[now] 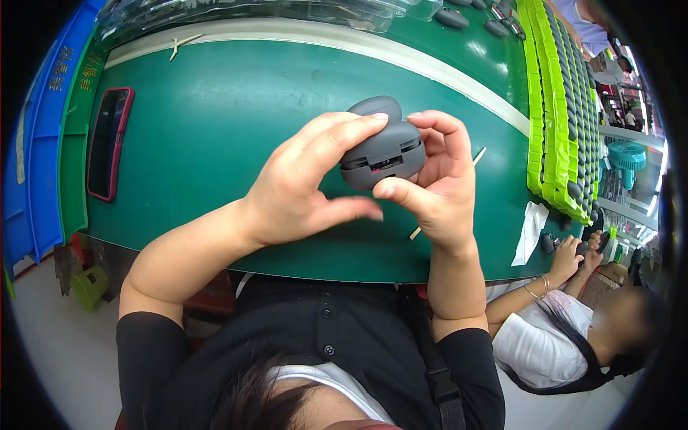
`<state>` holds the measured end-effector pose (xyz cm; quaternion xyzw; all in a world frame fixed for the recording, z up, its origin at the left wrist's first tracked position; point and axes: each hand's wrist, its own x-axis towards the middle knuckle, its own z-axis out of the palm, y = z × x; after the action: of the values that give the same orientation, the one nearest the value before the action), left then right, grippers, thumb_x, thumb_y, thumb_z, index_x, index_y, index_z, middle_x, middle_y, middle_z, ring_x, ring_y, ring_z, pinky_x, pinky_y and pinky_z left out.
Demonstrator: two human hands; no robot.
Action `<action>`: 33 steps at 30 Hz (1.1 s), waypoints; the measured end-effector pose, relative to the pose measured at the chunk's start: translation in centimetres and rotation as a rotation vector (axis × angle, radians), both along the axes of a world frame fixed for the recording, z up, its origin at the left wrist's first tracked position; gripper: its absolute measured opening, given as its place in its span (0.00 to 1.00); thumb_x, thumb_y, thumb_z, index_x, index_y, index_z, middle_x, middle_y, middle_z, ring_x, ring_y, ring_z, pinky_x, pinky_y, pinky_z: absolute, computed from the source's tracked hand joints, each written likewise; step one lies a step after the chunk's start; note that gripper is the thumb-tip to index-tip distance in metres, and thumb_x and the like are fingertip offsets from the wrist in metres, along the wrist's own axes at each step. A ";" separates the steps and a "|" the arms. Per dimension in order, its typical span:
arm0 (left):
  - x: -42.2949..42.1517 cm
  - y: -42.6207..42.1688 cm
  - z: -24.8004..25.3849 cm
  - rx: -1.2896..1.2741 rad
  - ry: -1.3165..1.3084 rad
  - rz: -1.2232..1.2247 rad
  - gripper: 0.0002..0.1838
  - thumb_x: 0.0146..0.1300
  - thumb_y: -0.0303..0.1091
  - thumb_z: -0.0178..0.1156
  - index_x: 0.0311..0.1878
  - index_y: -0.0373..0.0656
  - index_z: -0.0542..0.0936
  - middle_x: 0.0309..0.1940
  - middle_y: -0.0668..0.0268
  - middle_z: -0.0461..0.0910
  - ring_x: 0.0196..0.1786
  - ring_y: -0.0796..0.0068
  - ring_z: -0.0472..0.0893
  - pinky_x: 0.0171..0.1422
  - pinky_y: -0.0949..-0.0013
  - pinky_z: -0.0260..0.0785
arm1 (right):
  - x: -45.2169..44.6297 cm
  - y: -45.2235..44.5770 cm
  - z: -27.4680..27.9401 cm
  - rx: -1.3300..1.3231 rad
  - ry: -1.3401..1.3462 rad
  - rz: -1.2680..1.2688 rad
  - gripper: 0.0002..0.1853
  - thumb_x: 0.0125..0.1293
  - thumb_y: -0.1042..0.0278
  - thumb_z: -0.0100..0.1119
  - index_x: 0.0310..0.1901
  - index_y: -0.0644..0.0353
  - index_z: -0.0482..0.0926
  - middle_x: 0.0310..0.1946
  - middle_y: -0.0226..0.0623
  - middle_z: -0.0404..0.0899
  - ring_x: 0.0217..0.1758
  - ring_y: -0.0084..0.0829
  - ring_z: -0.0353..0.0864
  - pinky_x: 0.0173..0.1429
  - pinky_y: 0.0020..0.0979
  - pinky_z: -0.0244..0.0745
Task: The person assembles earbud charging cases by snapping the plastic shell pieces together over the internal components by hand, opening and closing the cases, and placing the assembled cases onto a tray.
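A dark grey rounded case (390, 147), like an earbud charging case, is held up above the green table. A cut-out in the side facing me shows small parts inside. Behind it sits a second grey oval piece (380, 106); whether the two are joined I cannot tell. My left hand (301, 172) rests its fingertips on the case's upper left, its thumb held away below. On the other side, my right hand (441, 168) grips the case with its thumb at the lower edge and its fingers curled around the right side.
A thin wooden stick (479, 155) lies under my right hand. A phone (110, 143) lies at left beside green and blue bins (43, 143). Lime-green trays (541, 107) of grey cases stand at right, near white paper (530, 233). A co-worker (566, 322) handles small dark pieces.
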<state>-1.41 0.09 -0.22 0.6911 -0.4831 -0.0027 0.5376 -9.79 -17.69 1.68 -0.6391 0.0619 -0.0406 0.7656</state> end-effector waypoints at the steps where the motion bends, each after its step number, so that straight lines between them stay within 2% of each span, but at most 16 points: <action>1: 0.2 0.1 -0.1 0.023 -0.026 -0.001 0.37 0.47 0.32 0.74 0.62 0.37 0.70 0.55 0.58 0.76 0.54 0.58 0.77 0.58 0.62 0.71 | 0.1 -0.2 -0.1 -0.054 -0.054 0.058 0.45 0.43 0.75 0.78 0.63 0.59 0.60 0.50 0.40 0.70 0.50 0.31 0.79 0.51 0.31 0.80; 3: 0.4 0.1 -0.1 -0.016 0.052 -0.021 0.35 0.46 0.28 0.73 0.60 0.36 0.71 0.54 0.57 0.76 0.53 0.61 0.78 0.57 0.64 0.72 | 0.2 -1.0 -0.3 -0.162 -0.165 0.167 0.48 0.42 0.73 0.79 0.64 0.59 0.59 0.51 0.41 0.70 0.52 0.32 0.78 0.54 0.32 0.79; 4: 0.3 0.1 -0.1 -0.038 0.112 -0.032 0.35 0.45 0.27 0.73 0.59 0.36 0.72 0.54 0.57 0.76 0.53 0.62 0.78 0.57 0.64 0.72 | 0.2 -1.0 0.3 -0.174 -0.194 0.157 0.46 0.41 0.69 0.79 0.63 0.60 0.64 0.54 0.42 0.72 0.54 0.33 0.78 0.57 0.34 0.76; 7: 0.5 0.2 -0.3 -0.037 0.152 -0.084 0.34 0.45 0.25 0.73 0.59 0.36 0.72 0.55 0.56 0.76 0.52 0.65 0.79 0.56 0.66 0.73 | 0.6 -2.7 0.2 -0.600 -0.326 0.203 0.39 0.42 0.67 0.78 0.59 0.62 0.72 0.53 0.43 0.76 0.54 0.35 0.78 0.57 0.33 0.75; 8: 0.7 0.2 -0.1 -0.035 0.131 -0.096 0.35 0.45 0.25 0.73 0.60 0.36 0.71 0.55 0.56 0.76 0.52 0.65 0.79 0.56 0.66 0.74 | 0.5 -2.4 0.4 -0.604 -0.341 0.132 0.33 0.42 0.66 0.77 0.54 0.62 0.77 0.50 0.42 0.79 0.53 0.36 0.79 0.54 0.32 0.76; 11: 1.1 0.1 -0.3 -0.054 0.208 -0.166 0.36 0.47 0.24 0.72 0.62 0.37 0.69 0.55 0.57 0.76 0.51 0.66 0.80 0.55 0.66 0.74 | 0.3 -2.4 0.6 -0.688 -0.376 0.103 0.35 0.41 0.66 0.77 0.55 0.62 0.77 0.47 0.43 0.80 0.52 0.38 0.79 0.51 0.32 0.77; 12: 1.1 0.0 -0.4 -0.064 0.258 -0.192 0.36 0.48 0.24 0.71 0.63 0.37 0.68 0.55 0.58 0.76 0.51 0.66 0.80 0.55 0.66 0.75 | 0.3 -2.4 0.6 -0.675 -0.377 0.087 0.34 0.41 0.67 0.77 0.55 0.62 0.76 0.47 0.42 0.79 0.51 0.37 0.79 0.50 0.32 0.77; 15: 0.4 0.1 0.0 -0.070 0.662 -0.273 0.35 0.53 0.22 0.67 0.66 0.39 0.65 0.54 0.58 0.76 0.51 0.68 0.80 0.56 0.65 0.75 | 0.3 -1.8 0.2 -0.567 -0.342 0.043 0.33 0.42 0.70 0.77 0.54 0.63 0.76 0.47 0.41 0.78 0.50 0.35 0.79 0.51 0.32 0.78; 18: 0.0 0.1 0.4 -0.086 0.804 -0.297 0.33 0.58 0.21 0.63 0.67 0.40 0.63 0.53 0.57 0.76 0.51 0.69 0.80 0.56 0.65 0.74 | 0.1 -1.2 -0.1 -0.404 -0.250 0.019 0.32 0.43 0.74 0.77 0.53 0.64 0.76 0.48 0.40 0.77 0.51 0.32 0.79 0.53 0.32 0.78; 23: 0.0 0.1 0.6 -0.032 0.647 -0.224 0.31 0.60 0.21 0.60 0.67 0.39 0.63 0.51 0.56 0.76 0.50 0.70 0.80 0.56 0.66 0.74 | 0.1 -1.1 0.0 -0.278 -0.174 0.066 0.27 0.49 0.76 0.74 0.52 0.67 0.75 0.47 0.40 0.77 0.50 0.30 0.79 0.55 0.31 0.76; 26: -0.1 0.1 0.5 0.007 0.638 -0.218 0.31 0.60 0.20 0.59 0.67 0.38 0.62 0.48 0.56 0.78 0.49 0.72 0.80 0.55 0.67 0.74 | 0.0 -1.9 -0.1 -0.067 -0.043 0.061 0.21 0.54 0.76 0.70 0.50 0.69 0.75 0.44 0.40 0.79 0.49 0.30 0.80 0.55 0.30 0.76; 30: -0.3 0.2 0.4 0.009 0.706 -0.229 0.34 0.61 0.19 0.58 0.69 0.38 0.57 0.43 0.57 0.80 0.46 0.73 0.80 0.53 0.68 0.74 | 0.1 -1.7 0.3 -0.146 -0.011 0.035 0.17 0.57 0.77 0.67 0.47 0.69 0.77 0.41 0.41 0.81 0.47 0.29 0.81 0.53 0.29 0.76; 33: -0.4 0.1 0.3 0.015 0.659 -0.176 0.36 0.61 0.19 0.58 0.71 0.38 0.53 0.40 0.56 0.80 0.44 0.74 0.81 0.51 0.69 0.74 | -0.1 -1.1 0.0 -0.462 -0.121 -0.060 0.17 0.57 0.77 0.67 0.48 0.68 0.77 0.40 0.41 0.81 0.45 0.28 0.82 0.52 0.28 0.77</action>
<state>-1.84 0.16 0.12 0.6129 -0.3409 -0.2759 0.6573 -9.89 -18.74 1.65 -0.7915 0.0239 -0.1146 0.5999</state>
